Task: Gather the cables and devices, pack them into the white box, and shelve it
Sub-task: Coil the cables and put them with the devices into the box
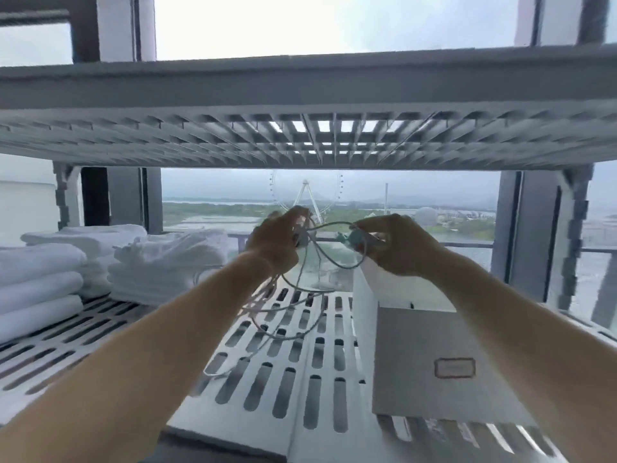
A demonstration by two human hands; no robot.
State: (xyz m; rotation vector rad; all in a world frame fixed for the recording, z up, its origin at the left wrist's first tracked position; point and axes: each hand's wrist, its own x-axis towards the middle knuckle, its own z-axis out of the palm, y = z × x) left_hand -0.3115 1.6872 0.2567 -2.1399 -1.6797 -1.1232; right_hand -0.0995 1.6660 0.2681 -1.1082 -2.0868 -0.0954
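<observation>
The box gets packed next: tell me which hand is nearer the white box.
Right. The right hand holds the cables directly above the white box; the left hand is off to the box's left, above the slotted shelf.

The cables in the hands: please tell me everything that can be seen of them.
The cables are thin, pale cords, white to greyish, in a loose tangle. The left hand grips one bunch; the right hand pinches a small teal piece, perhaps a plug, though it is blurred. An arc of cord spans between both hands. Long loops hang down, and the lowest loops seem to reach the slotted shelf, left of the white box.
</observation>
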